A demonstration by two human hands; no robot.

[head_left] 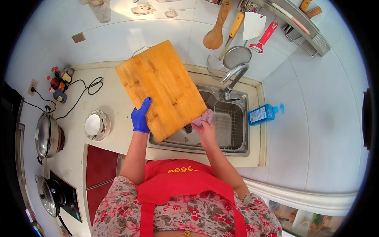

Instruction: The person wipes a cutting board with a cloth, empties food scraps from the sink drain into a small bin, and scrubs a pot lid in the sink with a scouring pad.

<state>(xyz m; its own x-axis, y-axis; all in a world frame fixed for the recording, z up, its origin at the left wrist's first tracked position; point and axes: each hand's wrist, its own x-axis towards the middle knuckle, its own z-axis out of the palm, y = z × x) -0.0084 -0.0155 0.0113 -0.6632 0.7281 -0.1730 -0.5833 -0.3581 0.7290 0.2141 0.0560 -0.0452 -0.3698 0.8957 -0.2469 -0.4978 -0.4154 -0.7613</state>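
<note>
A large wooden cutting board is held up at a tilt, over the counter and the left part of the metal sink. My left hand, in a blue glove, grips its lower left edge, with the thumb on the front face and the other fingers hidden behind. Bare, my right hand holds a pinkish-purple cloth against the board's lower right corner. The faucet stands behind the sink, to the right of the board.
Right of the sink is a blue soap bottle. Stacked bowls, small bottles, a black cord and a lidded pan are on the left. Utensils, including a wooden spatula, hang above the faucet.
</note>
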